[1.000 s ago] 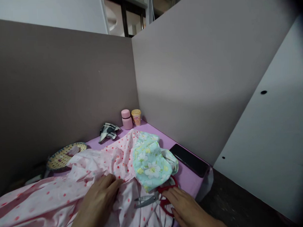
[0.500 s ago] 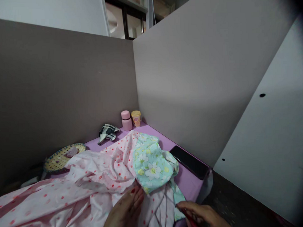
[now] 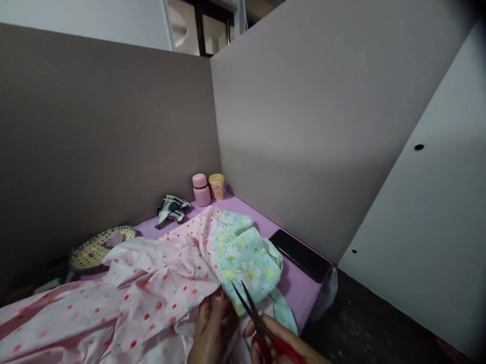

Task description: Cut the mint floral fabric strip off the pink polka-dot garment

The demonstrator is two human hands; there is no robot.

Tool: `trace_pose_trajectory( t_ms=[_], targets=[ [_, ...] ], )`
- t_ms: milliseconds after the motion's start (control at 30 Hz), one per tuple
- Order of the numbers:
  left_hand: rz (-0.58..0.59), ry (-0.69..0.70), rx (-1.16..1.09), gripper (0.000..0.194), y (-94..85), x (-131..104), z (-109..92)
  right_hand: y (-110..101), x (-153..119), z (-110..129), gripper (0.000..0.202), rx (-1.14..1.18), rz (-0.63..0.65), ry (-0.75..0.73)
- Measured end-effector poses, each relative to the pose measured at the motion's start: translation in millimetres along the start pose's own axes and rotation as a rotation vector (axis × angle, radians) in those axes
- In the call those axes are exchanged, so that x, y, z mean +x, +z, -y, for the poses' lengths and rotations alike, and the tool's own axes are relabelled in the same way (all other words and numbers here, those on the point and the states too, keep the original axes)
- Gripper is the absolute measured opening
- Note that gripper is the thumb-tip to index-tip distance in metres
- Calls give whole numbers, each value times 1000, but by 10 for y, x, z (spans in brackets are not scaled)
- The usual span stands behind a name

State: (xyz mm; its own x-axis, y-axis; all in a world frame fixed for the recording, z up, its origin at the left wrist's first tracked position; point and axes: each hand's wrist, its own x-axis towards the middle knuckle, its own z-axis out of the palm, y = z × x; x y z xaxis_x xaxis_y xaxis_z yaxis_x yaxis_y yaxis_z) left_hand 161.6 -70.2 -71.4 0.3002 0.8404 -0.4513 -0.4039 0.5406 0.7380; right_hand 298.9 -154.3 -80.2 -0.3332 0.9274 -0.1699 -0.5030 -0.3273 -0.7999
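Scissors are up now: a second ago they lay flat on the cloth with the right hand only resting on their red handles, and now the right hand (image 3: 278, 350) has its fingers closed through those handles, low at the near edge of the view. The scissors (image 3: 256, 322) stand with blades spread apart, tips aimed away toward the floral cloth (image 3: 245, 256), which lies just past them, mint with yellow and white flowers. The left hand (image 3: 210, 337) has come across from the left, where it was pressing the cloth flat, and now pinches the edge of the pink dotted cloth (image 3: 123, 308) right beside the blades, fingers closed on the fabric. So the flattening looks over and a cut looks ready to start at that pinched edge, though the blades are not yet biting cloth as far as I can tell. Further out, on the right of the purple desk (image 3: 244, 208), a dark phone (image 3: 301, 254) lies flat. On the left sits a woven basket (image 3: 96, 251), then a crumpled checked rag (image 3: 172, 208), and at the far corner a pink bottle (image 3: 201, 190) with a small yellow cup (image 3: 216, 186) touching beside it.
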Motion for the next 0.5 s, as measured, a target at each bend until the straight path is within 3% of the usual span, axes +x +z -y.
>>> trace_pose_trajectory(
  t_ms=[100,200,333,500],
  targets=[
    [-111,-96,-78,33,28,7,-161,59,21,16,40,-101,-33,12],
    [-187,-47,-79,20,93,57,-247,152,28,70,37,-172,-103,60],
    [-217,7,-92,17,102,110,-160,156,63,46,25,-219,-176,103],
    [-203,14,-123,26,63,65,-43,79,99,-19,35,-296,-99,142]
  ],
)
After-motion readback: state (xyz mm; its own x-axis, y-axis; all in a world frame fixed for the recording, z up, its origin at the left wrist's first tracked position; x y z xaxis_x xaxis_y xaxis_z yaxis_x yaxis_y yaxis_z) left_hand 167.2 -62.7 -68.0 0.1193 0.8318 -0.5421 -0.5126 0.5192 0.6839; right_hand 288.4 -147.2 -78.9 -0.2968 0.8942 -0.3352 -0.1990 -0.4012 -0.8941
